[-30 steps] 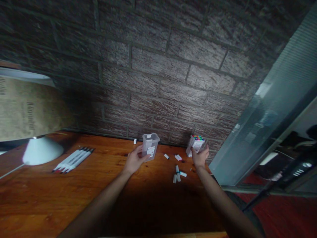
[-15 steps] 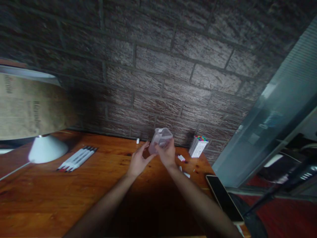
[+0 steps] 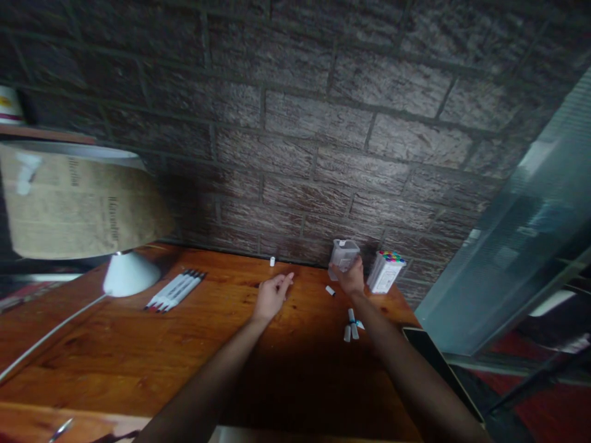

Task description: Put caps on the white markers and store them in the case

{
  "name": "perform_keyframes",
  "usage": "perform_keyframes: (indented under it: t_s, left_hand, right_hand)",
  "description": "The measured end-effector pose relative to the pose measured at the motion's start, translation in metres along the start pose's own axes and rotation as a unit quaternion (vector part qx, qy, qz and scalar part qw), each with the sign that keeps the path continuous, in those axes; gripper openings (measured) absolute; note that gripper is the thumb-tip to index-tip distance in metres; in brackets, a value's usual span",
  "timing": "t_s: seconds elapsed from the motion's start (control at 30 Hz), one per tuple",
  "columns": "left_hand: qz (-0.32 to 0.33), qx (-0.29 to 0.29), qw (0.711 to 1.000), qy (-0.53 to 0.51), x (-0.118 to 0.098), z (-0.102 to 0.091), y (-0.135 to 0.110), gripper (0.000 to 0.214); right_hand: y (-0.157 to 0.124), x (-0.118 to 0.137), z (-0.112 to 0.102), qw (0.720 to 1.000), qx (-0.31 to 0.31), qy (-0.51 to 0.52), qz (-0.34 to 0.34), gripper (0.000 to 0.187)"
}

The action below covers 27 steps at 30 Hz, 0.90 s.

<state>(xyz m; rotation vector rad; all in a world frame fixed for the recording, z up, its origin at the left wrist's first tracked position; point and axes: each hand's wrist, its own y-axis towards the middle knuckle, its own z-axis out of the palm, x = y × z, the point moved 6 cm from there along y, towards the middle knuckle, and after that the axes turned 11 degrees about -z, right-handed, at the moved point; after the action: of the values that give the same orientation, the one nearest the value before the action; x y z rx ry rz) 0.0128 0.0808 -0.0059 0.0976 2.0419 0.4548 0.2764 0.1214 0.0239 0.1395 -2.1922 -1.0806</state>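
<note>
My right hand (image 3: 351,277) is closed around the side of a clear plastic box (image 3: 344,249), which stands near the wall at the back of the table. Its lower part is partly hidden by my fingers. My left hand (image 3: 271,296) rests above the table with nothing in it, its fingers loosely bent and the thumb apart. Behind that hand a small white cap (image 3: 272,261) stands upright. Another cap (image 3: 330,290) lies just in front of the box. Several white caps (image 3: 352,327) lie together closer to me, left of my right forearm.
A box full of markers (image 3: 385,275) with coloured tops stands right of the clear box. Several markers (image 3: 175,290) lie in a row at left, beside a lamp (image 3: 132,274) with a cable. A phone (image 3: 441,369) lies at the right table edge. A brick wall (image 3: 295,154) closes the back.
The clear box has gone from between both hands to the right, beside the marker box, held by my right hand alone. My left hand has let go of it. The view has shifted left.
</note>
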Motion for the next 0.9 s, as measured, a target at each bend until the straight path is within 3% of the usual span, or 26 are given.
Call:
perform_keyframes:
  t_s: [0.07, 0.17, 0.27, 0.37, 0.47, 0.53, 0.57, 0.63, 0.67, 0.8, 0.9]
  left_hand:
    - [-0.001, -0.003, 0.999, 0.039, -0.001, 0.001, -0.002, 0.047]
    - [-0.011, 0.002, 0.993, 0.116, 0.001, 0.004, -0.002, 0.037]
    - [-0.039, -0.015, 0.979, 0.202, 0.008, -0.01, 0.003, 0.029]
    - [-0.079, -0.046, 0.949, 0.301, 0.016, -0.05, 0.012, 0.036]
    - [-0.129, -0.063, 0.907, 0.395, 0.026, -0.108, 0.021, 0.034]
    - [-0.167, -0.066, 0.88, 0.44, 0.036, -0.146, 0.022, 0.028]
    - [-0.182, -0.064, 0.869, 0.455, 0.043, -0.162, 0.02, 0.027]
    - [-0.205, -0.052, 0.856, 0.473, 0.056, -0.184, 0.012, 0.027]
    - [-0.213, -0.046, 0.852, 0.477, 0.063, -0.19, 0.008, 0.028]
    - [-0.226, -0.024, 0.854, 0.467, 0.077, -0.191, 0.0, 0.031]
    - [-0.213, -0.006, 0.878, 0.429, 0.07, -0.182, 0.006, 0.025]
  right_hand:
    - [-0.013, -0.002, -0.015, 0.999, -0.031, 0.0, 0.018, 0.089]
    - [-0.034, -0.01, -0.044, 0.993, -0.103, 0.049, 0.024, 0.07]
    - [-0.042, -0.019, -0.059, 0.996, -0.06, 0.069, 0.015, 0.048]
    - [-0.034, -0.018, -0.081, 0.996, -0.087, 0.002, -0.003, 0.044]
    - [-0.022, -0.009, -0.103, 0.994, -0.103, -0.021, 0.015, 0.046]
    - [-0.026, 0.0, -0.114, 0.999, -0.05, -0.014, 0.009, 0.05]
    - [-0.034, 0.004, -0.117, 1.0, 0.011, -0.019, -0.011, 0.053]
    - [-0.063, 0.004, -0.131, 0.989, 0.111, -0.082, -0.058, 0.059]
    - [-0.08, -0.004, -0.142, 0.982, 0.128, -0.125, -0.06, 0.06]
    - [-0.134, -0.039, -0.184, 0.953, 0.167, -0.241, -0.076, 0.043]
    - [-0.141, -0.042, -0.196, 0.934, 0.203, -0.282, -0.077, 0.038]
